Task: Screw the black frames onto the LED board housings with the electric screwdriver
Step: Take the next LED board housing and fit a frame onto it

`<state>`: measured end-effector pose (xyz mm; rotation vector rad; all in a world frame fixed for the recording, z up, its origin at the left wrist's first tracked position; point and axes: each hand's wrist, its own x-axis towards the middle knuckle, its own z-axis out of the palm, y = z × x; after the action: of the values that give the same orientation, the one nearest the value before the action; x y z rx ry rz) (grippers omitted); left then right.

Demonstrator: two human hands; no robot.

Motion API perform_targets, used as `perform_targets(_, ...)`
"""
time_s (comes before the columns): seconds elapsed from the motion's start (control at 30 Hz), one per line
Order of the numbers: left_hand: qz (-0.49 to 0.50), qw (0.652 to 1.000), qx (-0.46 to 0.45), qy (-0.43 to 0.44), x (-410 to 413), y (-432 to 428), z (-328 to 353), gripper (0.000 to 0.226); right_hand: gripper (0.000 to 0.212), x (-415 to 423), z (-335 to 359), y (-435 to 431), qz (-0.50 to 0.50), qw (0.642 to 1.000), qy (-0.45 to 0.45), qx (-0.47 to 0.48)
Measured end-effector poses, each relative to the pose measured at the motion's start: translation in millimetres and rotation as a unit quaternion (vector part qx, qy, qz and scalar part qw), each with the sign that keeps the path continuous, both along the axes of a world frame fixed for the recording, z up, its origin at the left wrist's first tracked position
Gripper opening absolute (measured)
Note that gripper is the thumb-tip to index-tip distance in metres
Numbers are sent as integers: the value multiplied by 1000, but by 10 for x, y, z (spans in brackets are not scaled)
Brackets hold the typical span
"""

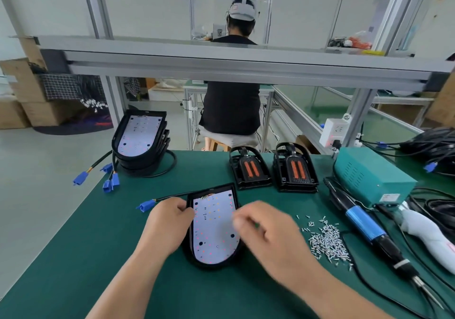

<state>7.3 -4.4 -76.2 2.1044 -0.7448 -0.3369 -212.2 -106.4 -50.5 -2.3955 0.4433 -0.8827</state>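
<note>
An LED board housing [213, 230] with a white board and black frame lies on the green mat [98, 257] before me. My left hand [167, 225] grips its left edge, thumb on the rim. My right hand [261, 230] hovers blurred over the right edge, fingers curled; whether it holds anything I cannot tell. A pile of small silver screws [326, 241] lies to the right. Beyond it the electric screwdriver [369, 227], blue-bodied, lies on the mat, untouched.
A stack of housings [140, 141] with blue connectors [110, 183] stands at the back left. Two stacks of black frames [248, 168] [295, 170] sit at the back centre. A teal power unit [369, 173], a white tool [428, 235] and cables occupy the right. A person sits beyond the bench.
</note>
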Motion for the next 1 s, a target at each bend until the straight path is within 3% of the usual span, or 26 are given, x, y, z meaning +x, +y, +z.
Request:
perform_targets(0.07, -15, 1000, -6, 1, 3, 5, -14, 25, 8, -7, -34, -277, -81, 996, -1, 40)
perform_targets(0.13, -41, 999, -12, 1, -9, 9, -16, 20, 8, -9, -114, -545, -129, 988, 59, 58)
perform_targets(0.3, -200, 980, 9, 13, -128, 48, 63, 21, 28, 15, -328, -836, -96, 963, 253, -20)
perform_targets(0.47, -350, 933, 80, 2, -316, 71, 158, 23, 24, -31, -271, -919, -52, 975, 212, 49)
perform_targets(0.6, -333, 939, 80, -12, -511, 13, 184, 18, 39, -32, -277, -868, 4, 970, 240, 37)
perform_targets(0.8, -321, 945, 43, -42, -611, -54, 135, 13, 15, 4, -185, -814, 78, 963, 251, 52)
perform_targets(1.0, -331, 938, 30, -99, -601, -53, 149, 15, 17, -21, -141, -850, 113, 958, 253, 75)
